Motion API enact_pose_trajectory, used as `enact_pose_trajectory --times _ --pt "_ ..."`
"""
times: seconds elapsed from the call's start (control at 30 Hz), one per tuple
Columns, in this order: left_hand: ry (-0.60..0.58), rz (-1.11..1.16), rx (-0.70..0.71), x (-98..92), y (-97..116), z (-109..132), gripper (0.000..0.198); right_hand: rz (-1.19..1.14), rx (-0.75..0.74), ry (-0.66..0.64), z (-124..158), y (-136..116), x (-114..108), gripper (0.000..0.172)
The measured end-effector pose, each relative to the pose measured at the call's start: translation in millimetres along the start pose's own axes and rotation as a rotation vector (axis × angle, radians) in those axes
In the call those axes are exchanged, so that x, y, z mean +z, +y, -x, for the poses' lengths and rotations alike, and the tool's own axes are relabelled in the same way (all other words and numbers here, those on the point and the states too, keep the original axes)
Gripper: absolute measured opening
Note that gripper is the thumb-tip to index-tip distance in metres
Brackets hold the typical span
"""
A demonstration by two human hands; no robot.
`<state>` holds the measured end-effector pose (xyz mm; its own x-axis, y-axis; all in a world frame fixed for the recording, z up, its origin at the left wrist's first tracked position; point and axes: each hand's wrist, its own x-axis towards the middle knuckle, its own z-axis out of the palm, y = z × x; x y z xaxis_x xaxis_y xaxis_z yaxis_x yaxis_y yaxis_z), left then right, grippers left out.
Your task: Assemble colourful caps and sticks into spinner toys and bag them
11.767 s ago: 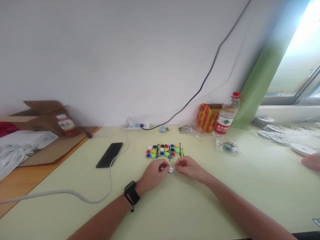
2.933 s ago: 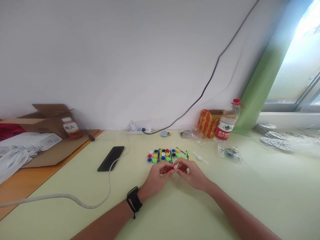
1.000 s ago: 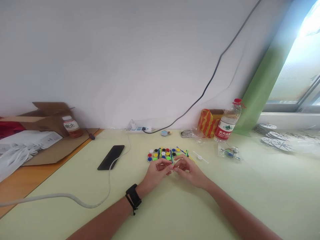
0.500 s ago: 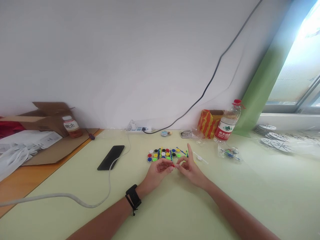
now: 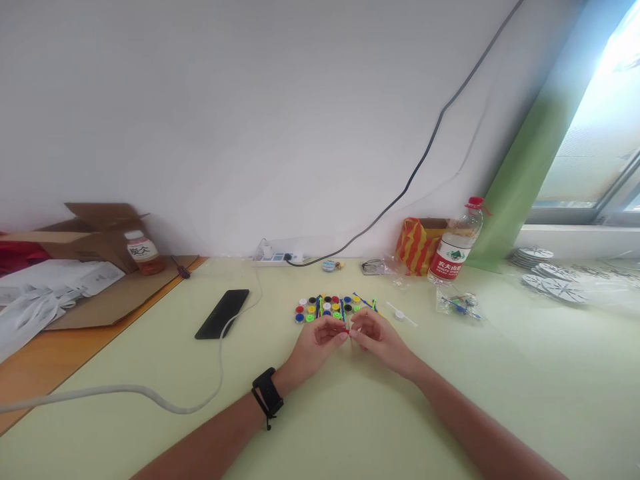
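My left hand point(image 5: 316, 343) is closed in a pinch on a small red plastic piece point(image 5: 347, 331). From the other side, my right hand point(image 5: 381, 343) pinches at the same piece, its thumb and fingertips almost meeting those of the left. The fingers cover most of the piece, so its exact shape is hidden. Just beyond both hands lie several small round discs point(image 5: 299, 318) in red, blue, yellow, green, white and black. Thin blue and green plastic sticks point(image 5: 319, 307) lie among them. Right of my right hand is a white disc point(image 5: 399, 315) with a thin white stick.
A black phone point(image 5: 222, 315) and a white cable point(image 5: 150, 398) lie on the left. Along the wall are a power strip point(image 5: 278, 260) and a large water bottle point(image 5: 454, 243). Further right are a bag of small parts point(image 5: 463, 306) and stacked patterned discs point(image 5: 563, 290).
My right index finger, raised before, has folded down toward the red piece. The left hand has hardly moved and still pinches it.
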<state>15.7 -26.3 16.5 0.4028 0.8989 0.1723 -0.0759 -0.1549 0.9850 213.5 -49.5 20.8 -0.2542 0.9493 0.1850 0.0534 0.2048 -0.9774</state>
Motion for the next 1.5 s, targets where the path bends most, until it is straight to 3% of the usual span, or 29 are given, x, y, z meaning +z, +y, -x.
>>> enact_pose_trajectory --times 0.17,0.33,0.43,0.53,0.6,0.8,0.9,1.07,1.2,1.3,1.4,1.5 --pt "-0.006 0.020 0.001 0.8 0 0 0.032 0.097 -0.027 -0.029 1 6 0 0.042" --pt "0.022 0.041 -0.006 0.7 2 0 0.033 0.242 -0.082 0.040 4 6 0 0.048" --pt "0.019 0.047 -0.010 0.8 3 1 0.034 0.270 -0.080 0.053 5 3 -1 0.042" --pt "0.024 0.051 -0.014 0.4 2 1 0.034 0.270 -0.014 0.007 3 0 -6 0.065" --pt "0.026 0.054 -0.011 0.0 1 1 0.033 0.260 -0.005 0.019 1 -1 -8 0.069" --pt "0.019 0.024 0.008 0.2 1 1 0.033 0.091 -0.037 0.005 1 -4 -4 0.045" --pt "0.000 0.011 0.010 0.7 1 1 0.034 0.024 -0.033 -0.026 2 -1 1 0.042" --pt "0.000 0.032 0.008 0.7 0 0 0.031 0.059 -0.045 -0.054 3 3 2 0.039" --pt "0.006 0.048 0.002 0.5 0 0 0.032 0.098 -0.055 0.006 5 -1 2 0.045" --pt "0.013 0.056 -0.011 0.4 -1 0 0.032 0.152 -0.045 0.036 4 -1 -1 0.034" --pt "0.017 0.061 -0.017 0.2 -2 1 0.032 0.235 0.026 0.012 1 2 -6 0.062" --pt "0.012 0.054 -0.014 -0.1 -2 1 0.033 0.261 0.041 0.010 -1 2 -8 0.067"
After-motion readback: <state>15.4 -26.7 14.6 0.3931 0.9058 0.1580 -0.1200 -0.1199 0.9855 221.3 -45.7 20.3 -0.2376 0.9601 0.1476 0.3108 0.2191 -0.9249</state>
